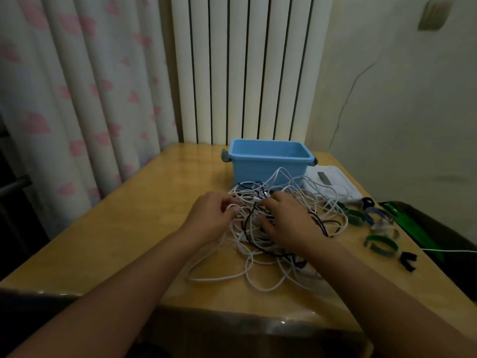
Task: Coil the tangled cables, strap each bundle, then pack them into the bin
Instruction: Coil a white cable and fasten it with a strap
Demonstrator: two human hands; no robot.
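So the tangle of white and black cables (271, 228) is sitting mid-table just in front of the blue bin (268, 161); left hand (211, 215) is pinching a white strand at the pile's left edge, right hand (286, 220) lies over the middle with fingers curled into the wires, can't tell if it's really gripping one. Nothing's coiled yet, I'd say; best bet is find one plug end and feed it back through loops, no yanking or knots tighten; velcro straps (379, 244) wait to the right.
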